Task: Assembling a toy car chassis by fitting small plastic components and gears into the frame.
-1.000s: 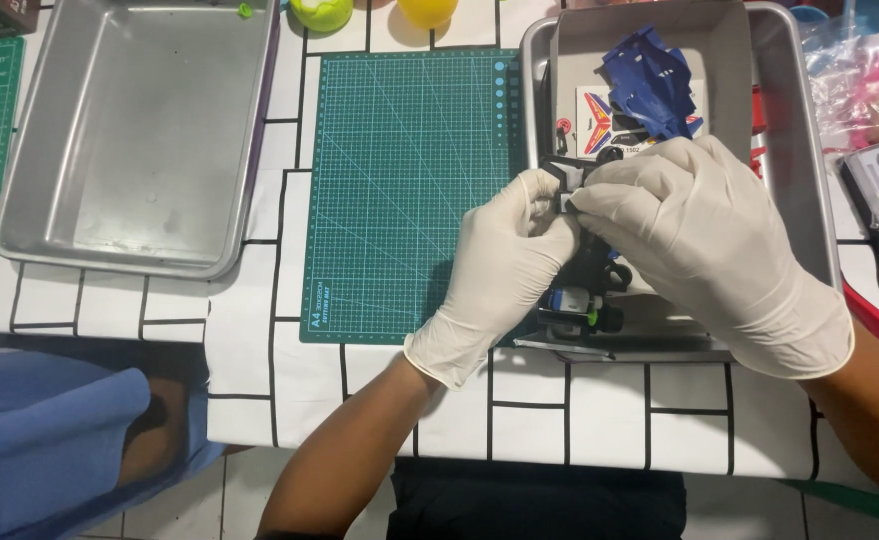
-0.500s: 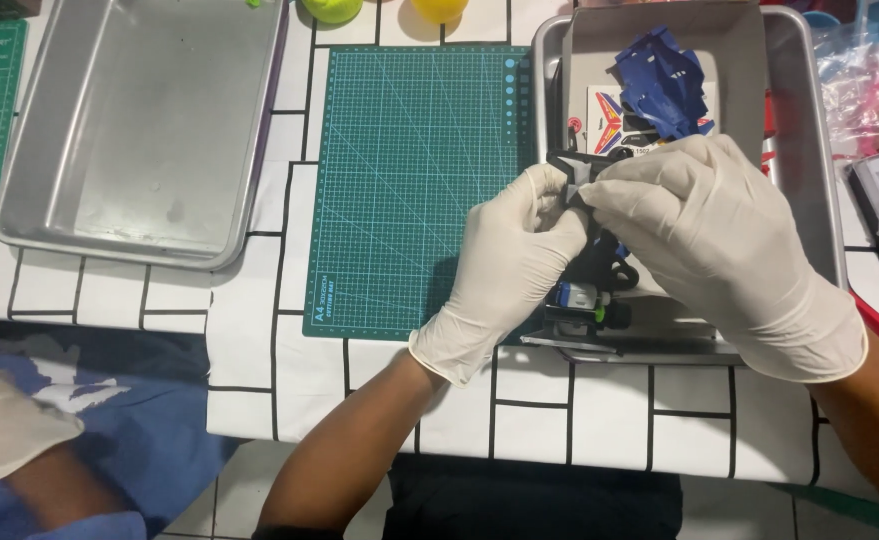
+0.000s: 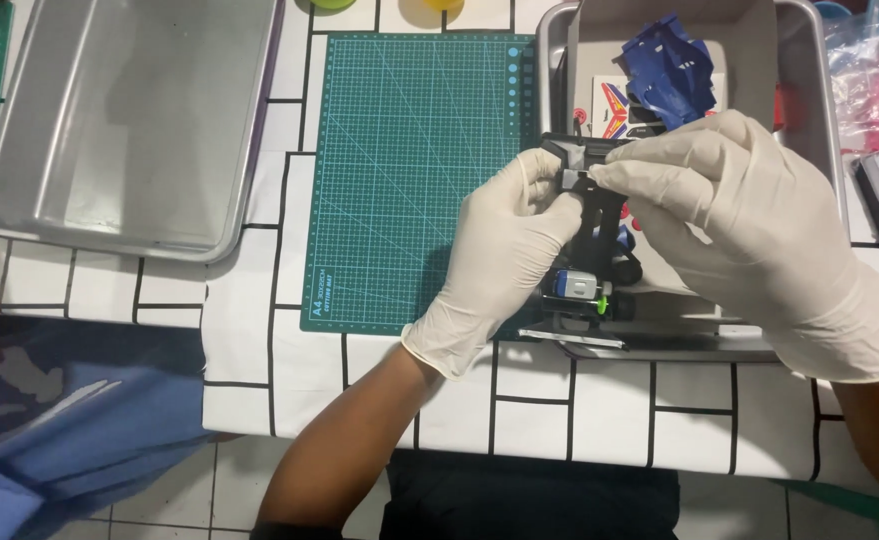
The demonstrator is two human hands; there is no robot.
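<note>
Black toy car chassis [image 3: 599,215] is held up between both gloved hands, just over the left edge of the right-hand metal tray [image 3: 559,40], at the seam where the tray meets the green cutting mat [image 3: 409,170]. Long axis runs roughly near-to-far in the head view, slightly tilted; far end sits up at the fingertips, near end carries a small silver-blue motor [image 3: 574,285] with a green part beside it, pointing toward the person. Left hand [image 3: 504,250], in a white glove, wraps the chassis from the left side, fingers clenched around its middle and thumb up near the top end. Right hand [image 3: 749,220], also white-gloved, comes from the right, thumb and forefinger pinched on a small grey piece [image 3: 577,178] at the far end of the chassis; other fingers curled over, hiding the right side. Inside the tray, behind the hands: a crumpled blue body shell [image 3: 669,65] and a sticker sheet [image 3: 614,110] with red, blue and yellow marks. A second metal tray [image 3: 119,120] sits at upper left, well apart from the hands. All rest on a desk [image 3: 289,330] with a white cloth in a black grid pattern. Clear plastic bags [image 3: 874,70] lie at far right. Blue fabric [image 3: 69,430] shows at lower left, below the desk edge.
</note>
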